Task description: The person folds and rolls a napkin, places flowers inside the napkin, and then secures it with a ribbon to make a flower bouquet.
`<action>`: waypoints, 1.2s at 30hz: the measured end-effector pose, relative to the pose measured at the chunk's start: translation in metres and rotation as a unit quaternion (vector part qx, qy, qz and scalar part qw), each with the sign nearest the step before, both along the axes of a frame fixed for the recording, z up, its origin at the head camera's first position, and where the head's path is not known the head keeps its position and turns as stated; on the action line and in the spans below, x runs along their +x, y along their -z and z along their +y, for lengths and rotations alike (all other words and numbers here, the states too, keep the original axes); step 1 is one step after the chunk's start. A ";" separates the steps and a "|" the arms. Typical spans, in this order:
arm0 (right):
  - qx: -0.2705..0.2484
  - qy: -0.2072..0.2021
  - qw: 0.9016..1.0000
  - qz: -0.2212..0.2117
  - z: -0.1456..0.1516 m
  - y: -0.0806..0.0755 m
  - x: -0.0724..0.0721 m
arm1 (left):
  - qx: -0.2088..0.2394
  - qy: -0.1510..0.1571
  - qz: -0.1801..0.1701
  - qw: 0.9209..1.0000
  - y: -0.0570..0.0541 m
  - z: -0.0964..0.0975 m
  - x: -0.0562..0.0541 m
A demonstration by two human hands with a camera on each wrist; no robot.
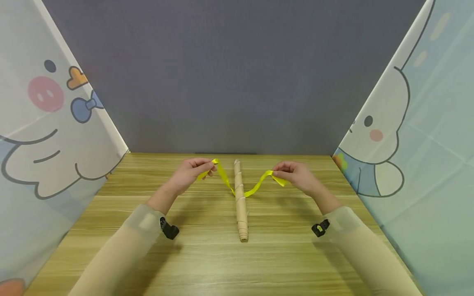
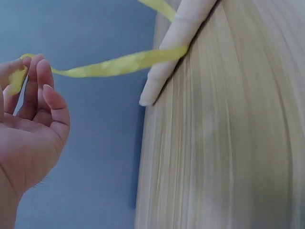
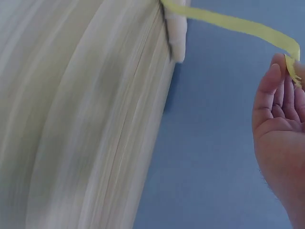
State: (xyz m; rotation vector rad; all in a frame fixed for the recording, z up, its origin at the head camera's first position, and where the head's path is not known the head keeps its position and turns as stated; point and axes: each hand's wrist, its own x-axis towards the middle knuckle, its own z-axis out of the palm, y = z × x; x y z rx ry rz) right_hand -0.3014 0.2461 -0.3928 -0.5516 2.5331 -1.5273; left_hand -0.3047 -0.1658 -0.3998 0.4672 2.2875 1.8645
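Note:
A yellow ribbon (image 1: 255, 189) runs under a pale tan roll (image 1: 242, 213), which lies lengthwise on the table and shows a spiral of layers at its near end. My left hand (image 1: 190, 172) pinches one end of the ribbon between thumb and fingers, left of the roll. On the other side, my right hand (image 1: 296, 177) pinches the opposite end, its short tail poking out past the fingertips. Both ribbon lengths rise slackly from the roll to the hands. In the left wrist view the ribbon (image 2: 114, 66) stretches from the fingers to the roll (image 2: 162, 71).
The wood-grain table (image 1: 237, 267) reaches back to a dark grey panel (image 1: 237, 82). Cartoon-printed cloth walls stand at the left (image 1: 55, 135) and right (image 1: 426, 135). Each sleeved wrist carries a small black camera, one on the left (image 1: 169, 229) and one on the right (image 1: 320, 228).

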 end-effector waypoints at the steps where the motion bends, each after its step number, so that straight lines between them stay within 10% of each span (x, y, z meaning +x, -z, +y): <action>1: -0.006 -0.005 1.000 0.001 -0.005 0.000 0.000 | -0.005 0.003 0.005 1.000 0.000 0.004 -0.001; 24: -0.036 -0.043 0.995 0.084 -0.092 -0.004 -0.009 | -0.054 0.042 0.023 0.997 -0.001 0.061 -0.009; 36: -0.068 -0.037 0.996 0.037 -0.096 0.002 -0.009 | -0.062 0.055 0.024 0.996 0.003 0.065 -0.007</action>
